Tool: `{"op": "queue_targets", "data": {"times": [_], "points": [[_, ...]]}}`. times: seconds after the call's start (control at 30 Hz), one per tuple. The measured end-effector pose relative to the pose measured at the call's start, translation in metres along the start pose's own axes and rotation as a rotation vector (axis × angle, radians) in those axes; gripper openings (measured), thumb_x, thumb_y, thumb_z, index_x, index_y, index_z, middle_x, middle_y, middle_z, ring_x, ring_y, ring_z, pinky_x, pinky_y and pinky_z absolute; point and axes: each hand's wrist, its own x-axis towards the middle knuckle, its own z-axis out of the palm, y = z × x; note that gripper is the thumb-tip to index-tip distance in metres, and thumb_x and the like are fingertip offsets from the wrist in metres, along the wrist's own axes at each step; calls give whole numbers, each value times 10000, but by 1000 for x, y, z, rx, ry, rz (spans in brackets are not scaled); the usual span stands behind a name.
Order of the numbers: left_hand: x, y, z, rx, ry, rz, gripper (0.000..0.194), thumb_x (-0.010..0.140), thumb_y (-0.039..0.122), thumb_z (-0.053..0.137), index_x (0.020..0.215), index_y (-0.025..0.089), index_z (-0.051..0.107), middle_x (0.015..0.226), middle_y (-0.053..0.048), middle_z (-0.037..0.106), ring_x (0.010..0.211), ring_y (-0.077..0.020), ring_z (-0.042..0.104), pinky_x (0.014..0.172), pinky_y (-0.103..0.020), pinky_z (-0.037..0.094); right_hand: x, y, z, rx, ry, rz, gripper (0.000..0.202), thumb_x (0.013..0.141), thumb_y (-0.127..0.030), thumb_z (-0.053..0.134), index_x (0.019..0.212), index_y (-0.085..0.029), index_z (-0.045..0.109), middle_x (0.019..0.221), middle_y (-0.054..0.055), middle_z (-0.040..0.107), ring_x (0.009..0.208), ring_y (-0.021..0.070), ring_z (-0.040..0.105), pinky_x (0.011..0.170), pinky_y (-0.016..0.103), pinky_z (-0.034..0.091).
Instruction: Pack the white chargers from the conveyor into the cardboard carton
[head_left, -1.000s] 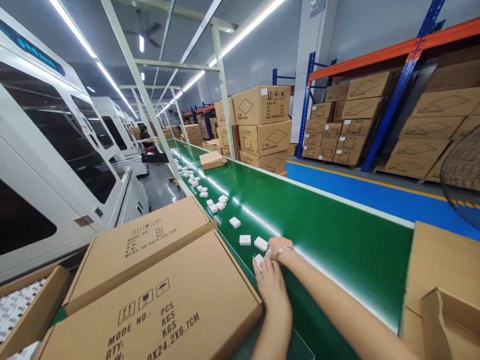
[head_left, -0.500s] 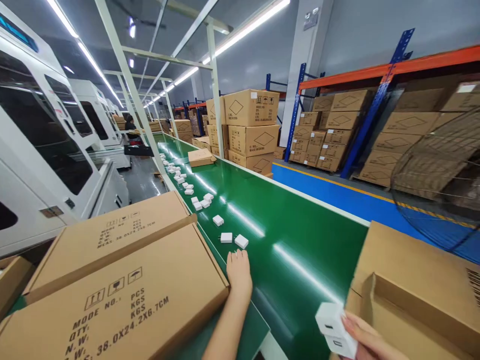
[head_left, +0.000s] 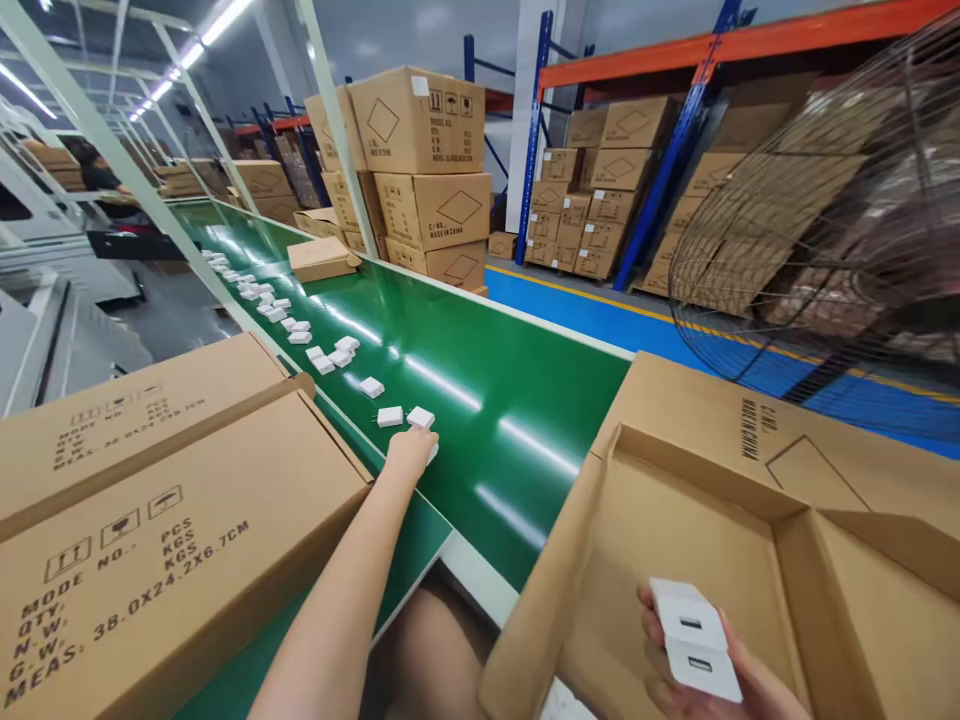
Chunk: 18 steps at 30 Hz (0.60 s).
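Observation:
Several white plug adapters [head_left: 371,387] lie in a line along the green conveyor belt [head_left: 480,350]. My left hand [head_left: 412,450] reaches onto the belt, its fingers closed around a white adapter that is partly visible beneath them, right beside another adapter [head_left: 421,417]. At the lower right, my right hand [head_left: 720,660] grips two white adapters [head_left: 694,640] side by side, their USB ports facing up. It is above the open cardboard box [head_left: 675,500]. White items show at the box's near corner.
Closed cardboard boxes [head_left: 150,560] lie at the left. A flat carton [head_left: 321,258] rests farther up the belt. Stacked cartons [head_left: 431,210] stand behind it, and a large wire fan [head_left: 825,230] is at the right. A person [head_left: 94,170] is far off at the left.
The view has turned right and down, showing more of the open box. My left hand has closed on an adapter, and my right hand has brought its two adapters over the box.

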Motion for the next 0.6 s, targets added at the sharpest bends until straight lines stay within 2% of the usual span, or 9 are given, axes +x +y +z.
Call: {"op": "queue_targets", "data": {"times": [0.07, 0.17, 0.27, 0.33, 0.4, 0.5, 0.6], "points": [[-5, 8, 0, -79, -59, 68, 207, 591, -41, 543, 636, 158, 505, 705, -25, 515, 873, -233, 512, 740, -305, 368, -2, 4, 2, 14, -11, -25, 331, 679, -416, 691, 965, -252, 665, 894, 40, 689, 831, 139, 596, 643, 245, 455], [-30, 37, 0, -311, -122, 224, 256, 588, 29, 600, 786, 167, 517, 779, -12, 525, 812, -193, 514, 722, -293, 392, -3, 6, 4, 34, 3, -6, 340, 626, -397, 735, 933, -262, 675, 939, 16, 686, 840, 140, 602, 685, 241, 465], [-80, 78, -1, -521, -172, 403, 323, 696, 131, 574, 991, 203, 463, 949, -14, 529, 849, -141, 519, 755, -256, 423, -5, 7, 5, 37, 15, 22, 374, 585, -422, 754, 920, -273, 678, 975, -9, 677, 870, 144, 598, 756, 246, 461], [-115, 103, -3, -753, -201, 636, 299, 751, 138, 517, 1031, 195, 429, 1031, -56, 506, 950, -152, 503, 836, -280, 417, -5, 9, 6, -3, -5, 38, 388, 586, -448, 745, 922, -266, 680, 925, 4, 686, 859, 141, 597, 757, 237, 456], [-143, 121, -6, -858, -264, 788, 316, 783, 131, 481, 1081, 195, 397, 1070, -82, 483, 1034, -162, 473, 889, -296, 406, -6, 13, 10, -42, -46, 50, 371, 610, -472, 719, 918, -268, 680, 886, 8, 686, 844, 135, 594, 768, 236, 449], [-162, 135, -9, -909, -288, 895, 371, 787, 128, 489, 1124, 193, 349, 1092, -109, 459, 1109, -177, 429, 924, -316, 400, -7, 17, 18, -41, -169, 36, 296, 685, -472, 660, 920, -293, 675, 909, -9, 678, 830, 119, 590, 786, 232, 439], [-166, 139, -9, -914, -259, 893, 412, 756, 75, 492, 1115, 194, 327, 1090, -113, 444, 1135, -183, 407, 942, -337, 392, -10, 18, 23, -15, -307, 35, 285, 741, -463, 607, 977, -310, 655, 985, -19, 666, 897, 121, 580, 850, 240, 412]]}}
